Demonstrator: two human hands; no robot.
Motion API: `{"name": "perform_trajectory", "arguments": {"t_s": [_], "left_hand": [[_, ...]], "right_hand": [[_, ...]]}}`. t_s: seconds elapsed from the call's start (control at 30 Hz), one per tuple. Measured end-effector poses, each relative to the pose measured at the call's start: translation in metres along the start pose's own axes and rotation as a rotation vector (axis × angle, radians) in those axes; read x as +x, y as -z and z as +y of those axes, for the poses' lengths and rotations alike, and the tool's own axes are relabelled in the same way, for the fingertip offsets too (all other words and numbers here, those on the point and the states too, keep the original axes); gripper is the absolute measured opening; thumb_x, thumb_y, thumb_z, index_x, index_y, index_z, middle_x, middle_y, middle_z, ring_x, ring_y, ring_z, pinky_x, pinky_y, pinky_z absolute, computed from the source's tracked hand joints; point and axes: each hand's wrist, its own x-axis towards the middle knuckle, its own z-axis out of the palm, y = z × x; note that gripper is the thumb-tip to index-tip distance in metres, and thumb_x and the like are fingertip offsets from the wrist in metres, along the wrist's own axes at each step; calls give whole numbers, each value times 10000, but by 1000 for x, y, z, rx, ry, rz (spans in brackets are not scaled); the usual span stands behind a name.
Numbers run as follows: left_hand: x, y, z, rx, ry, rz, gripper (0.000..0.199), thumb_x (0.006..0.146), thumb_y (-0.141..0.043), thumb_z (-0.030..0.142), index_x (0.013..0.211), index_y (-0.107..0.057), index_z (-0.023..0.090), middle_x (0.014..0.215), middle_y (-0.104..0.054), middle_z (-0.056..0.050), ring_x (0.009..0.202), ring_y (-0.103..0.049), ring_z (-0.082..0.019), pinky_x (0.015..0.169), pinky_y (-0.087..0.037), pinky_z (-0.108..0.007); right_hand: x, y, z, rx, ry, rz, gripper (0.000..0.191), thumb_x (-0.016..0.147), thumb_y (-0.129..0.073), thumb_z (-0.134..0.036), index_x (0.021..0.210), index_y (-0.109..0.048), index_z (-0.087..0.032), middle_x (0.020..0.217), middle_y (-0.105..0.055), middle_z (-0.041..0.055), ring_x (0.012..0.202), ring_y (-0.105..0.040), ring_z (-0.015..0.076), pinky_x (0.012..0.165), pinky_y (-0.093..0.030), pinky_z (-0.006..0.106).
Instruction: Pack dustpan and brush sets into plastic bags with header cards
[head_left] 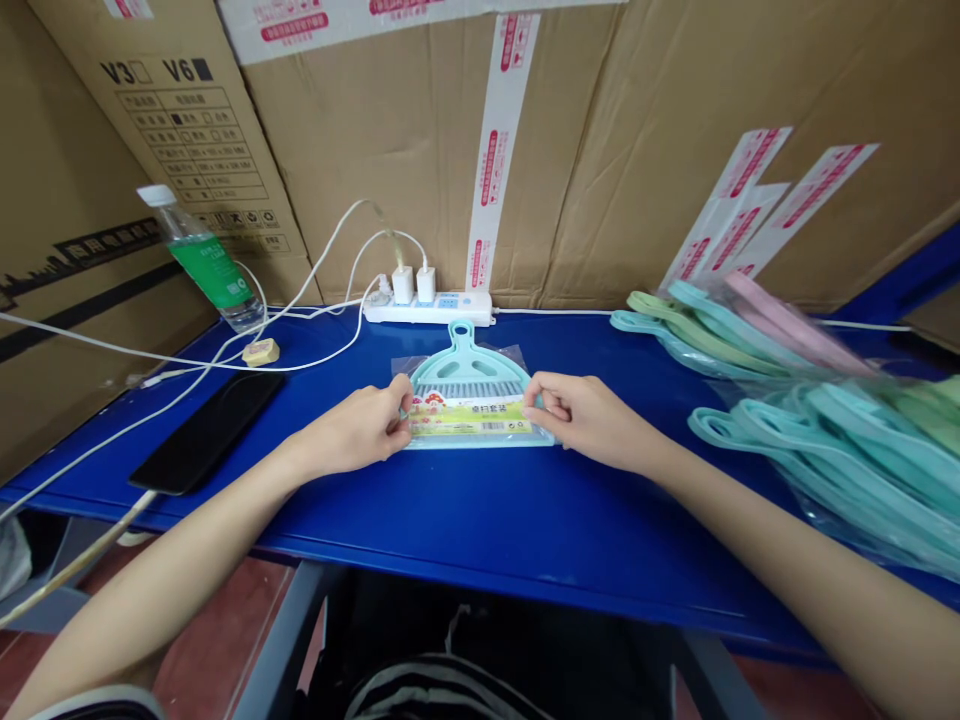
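A teal plastic dustpan and brush set (pixel 469 395) lies flat in a clear bag on the blue table, with grey bristles showing above a colourful paper label. My left hand (pixel 358 430) pinches the set's left edge, with fingers curled over the bag. My right hand (pixel 577 412) grips the opposite edge in the same way. The hands cover both side edges of the set, and its lower corners stick out just below them.
Behind the set stand a white power strip (pixel 427 309) with two plugged-in chargers and loose white cables. A water bottle (pixel 202 262) and black phone (pixel 206 432) are at left. Bagged teal, green and pink plastic pieces (pixel 817 420) fill the right. Cardboard sheets line the back.
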Motion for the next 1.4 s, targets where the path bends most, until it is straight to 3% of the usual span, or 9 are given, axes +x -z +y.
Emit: {"name": "perform_trajectory", "arguments": {"t_s": [0.2, 0.5, 0.57, 0.7, 0.8, 0.87, 1.13, 1.3, 1.4], "left_hand": [[-1, 0, 1, 52, 25, 6, 108, 808, -390, 155, 863, -340, 233, 474, -533, 80, 466, -569, -162, 494, -341, -258], [-3, 6, 10, 518, 194, 135, 204, 899, -404, 229, 1094, -449, 188, 634, -575, 1, 628, -626, -245, 548, -389, -299], [-2, 5, 8, 536, 102, 254, 204, 897, -402, 186, 1081, -489, 185, 737, -612, -35, 700, -631, -238, 592, -434, -308], [3, -9, 9, 580, -336, 443, 226, 960, -365, 201, 987, -587, 168, 893, -619, -84, 830, -612, -224, 738, -495, -338], [9, -25, 17, 673, -608, 362, 285, 986, -359, 204, 1087, -624, 185, 863, -594, -64, 801, -603, -200, 715, -503, -317], [14, -34, 23, 741, -681, 287, 355, 977, -362, 151, 1238, -585, 242, 849, -576, -48, 784, -601, -192, 687, -504, -309], [30, -36, 37, 785, -547, 63, 499, 961, -388, 137, 1420, -443, 325, 939, -587, -65, 820, -616, -203, 668, -532, -308], [29, -32, 40, 739, -544, 43, 517, 951, -393, 112, 1421, -441, 322, 987, -603, -64, 824, -617, -187, 688, -529, -293], [28, -32, 39, 734, -544, 40, 525, 949, -386, 110, 1426, -430, 324, 1023, -605, -69, 826, -617, -184, 687, -526, -291]], "right_hand": [[2, -1, 4, -16, -48, -28, 152, 802, -488, -321, 920, -515, -229, 474, -291, -133, 406, -399, 114, 504, -307, 257], [4, -2, 5, -110, -25, -7, 117, 791, -507, -320, 813, -418, -246, 482, -321, -124, 429, -383, 126, 511, -290, 263], [4, -2, 6, -86, -7, -7, 123, 794, -496, -329, 789, -401, -250, 477, -322, -123, 431, -384, 127, 515, -293, 265], [4, -2, 7, -48, -2, -17, 135, 803, -475, -360, 777, -398, -253, 467, -332, -121, 428, -379, 127, 512, -298, 267], [5, -1, 7, -29, -8, -19, 141, 803, -474, -370, 776, -401, -252, 463, -353, -119, 428, -381, 125, 508, -299, 265], [5, -2, 8, -15, -13, -15, 141, 800, -476, -369, 773, -402, -253, 457, -358, -119, 426, -381, 123, 504, -299, 263], [4, -5, 8, 26, -76, -24, 158, 802, -489, -391, 807, -442, -240, 447, -404, -113, 416, -397, 119, 495, -319, 263], [7, -1, 5, -29, -117, -90, 582, 824, -513, -386, 1342, -409, -142, 483, -472, -106, 431, -473, 150, 490, -350, 270], [11, 2, 3, -238, -129, -49, 654, 814, -556, -414, 1401, -437, -153, 513, -489, -76, 463, -481, 155, 494, -336, 267]]}}
